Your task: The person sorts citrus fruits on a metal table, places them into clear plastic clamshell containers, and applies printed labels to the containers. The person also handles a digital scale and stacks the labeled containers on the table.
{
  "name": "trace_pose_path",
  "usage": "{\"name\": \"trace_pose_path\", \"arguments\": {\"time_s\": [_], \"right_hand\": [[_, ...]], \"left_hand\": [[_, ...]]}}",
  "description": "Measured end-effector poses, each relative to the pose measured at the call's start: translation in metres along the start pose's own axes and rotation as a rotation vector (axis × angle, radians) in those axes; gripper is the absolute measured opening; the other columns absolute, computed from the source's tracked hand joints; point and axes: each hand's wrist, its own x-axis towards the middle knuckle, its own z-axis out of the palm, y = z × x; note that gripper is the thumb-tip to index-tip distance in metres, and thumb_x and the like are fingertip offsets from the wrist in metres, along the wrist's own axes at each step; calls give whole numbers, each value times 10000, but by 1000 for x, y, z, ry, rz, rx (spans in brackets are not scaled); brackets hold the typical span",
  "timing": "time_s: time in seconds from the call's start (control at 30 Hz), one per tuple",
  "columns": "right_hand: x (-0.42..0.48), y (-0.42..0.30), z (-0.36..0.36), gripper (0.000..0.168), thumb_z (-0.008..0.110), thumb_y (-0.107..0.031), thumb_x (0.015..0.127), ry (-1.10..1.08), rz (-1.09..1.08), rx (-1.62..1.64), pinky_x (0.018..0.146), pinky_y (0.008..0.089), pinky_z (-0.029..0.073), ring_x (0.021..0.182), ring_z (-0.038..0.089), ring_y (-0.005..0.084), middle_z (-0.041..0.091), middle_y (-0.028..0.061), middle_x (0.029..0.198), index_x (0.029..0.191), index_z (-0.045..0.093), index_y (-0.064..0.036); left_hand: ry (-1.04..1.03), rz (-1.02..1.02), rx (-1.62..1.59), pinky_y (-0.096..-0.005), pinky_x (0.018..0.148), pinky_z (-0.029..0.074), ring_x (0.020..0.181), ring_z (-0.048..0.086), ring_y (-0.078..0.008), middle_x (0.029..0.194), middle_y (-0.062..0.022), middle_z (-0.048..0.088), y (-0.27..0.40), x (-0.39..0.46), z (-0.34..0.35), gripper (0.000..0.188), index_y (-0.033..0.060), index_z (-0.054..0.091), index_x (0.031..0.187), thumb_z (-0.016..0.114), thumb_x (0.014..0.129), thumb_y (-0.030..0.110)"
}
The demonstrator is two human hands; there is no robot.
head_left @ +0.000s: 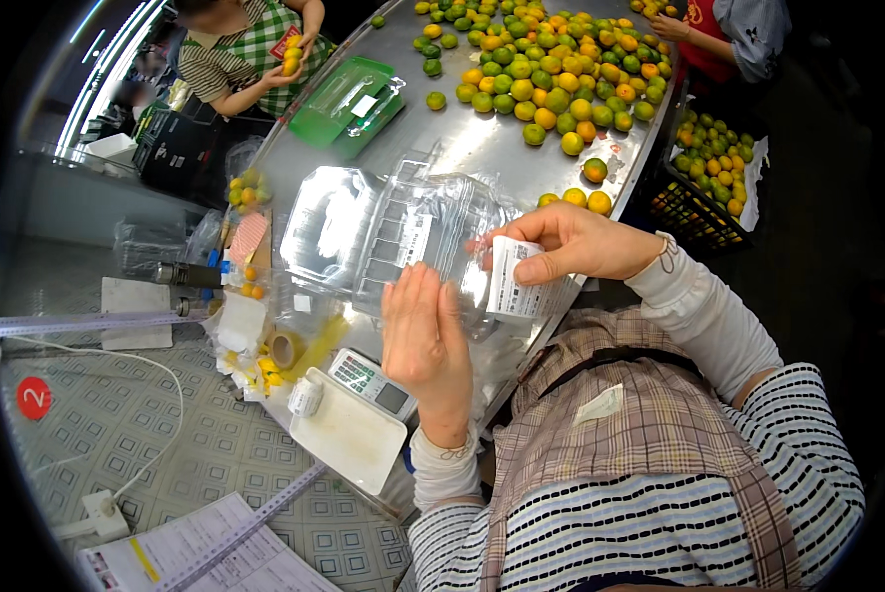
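My right hand [583,248] holds a strip of white printed labels [516,277] between thumb and fingers, at the right side of a stack of clear plastic clamshell boxes [442,214]. My left hand [424,333] lies with its fingers together and flat on the near edge of the stack, just below a white printed label [415,240] stuck on the clear plastic. The hinged lids [331,222] spread to the left and reflect the ceiling light. Whether the left palm holds anything is hidden.
Green and orange citrus fruits [561,66] cover the far part of the metal table [442,140]. A green basket [346,103] stands far left. Nearer are a tape roll [285,348], a digital scale [350,436] and a small white bottle [305,397]. Two co-workers handle fruit across the table.
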Motion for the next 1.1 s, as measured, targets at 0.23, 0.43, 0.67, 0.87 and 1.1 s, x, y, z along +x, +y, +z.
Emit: {"name": "trace_pose_path", "arguments": {"time_s": [0.23,0.43,0.67,0.87,1.1], "right_hand": [[-5,-11,-8,468,748,-208,877,18,129,-157,907,284,489,1029,599,107,663,62,1229,1257,623,34],[-12,-32,-4,432,733,-266,881,46,254,-643,886,304,499,1019,621,141,649,72,1247,1173,664,45],[31,-26,4,491,657,-211,942,-68,-116,232,1049,277,396,1201,546,122,593,99,1343,1349,546,40],[30,-24,4,395,664,-193,937,12,-27,141,927,254,472,1034,621,98,684,59,1134,1263,596,19],[19,7,21,336,708,-155,917,161,102,-217,860,223,488,977,600,71,656,11,1073,1194,606,5]], "left_hand": [[42,-198,-103,-447,971,516,974,721,-300,976,-167,743,7,11,-7,139,-41,728,1001,691,885,26],[70,-141,-79,-441,968,519,971,722,-299,971,-168,745,4,13,-4,130,-35,735,989,694,882,25],[-1,134,-114,-471,949,507,1069,661,-385,1119,-209,690,34,-7,-25,235,-52,661,1096,590,871,-46],[-214,-293,-274,-456,1054,401,1269,524,-370,1343,-254,553,0,-12,-1,491,-54,524,1343,554,856,-8],[-177,-524,-681,-317,965,454,1076,588,-181,1146,-121,595,4,-10,3,496,-77,522,1276,725,828,-17]]}}
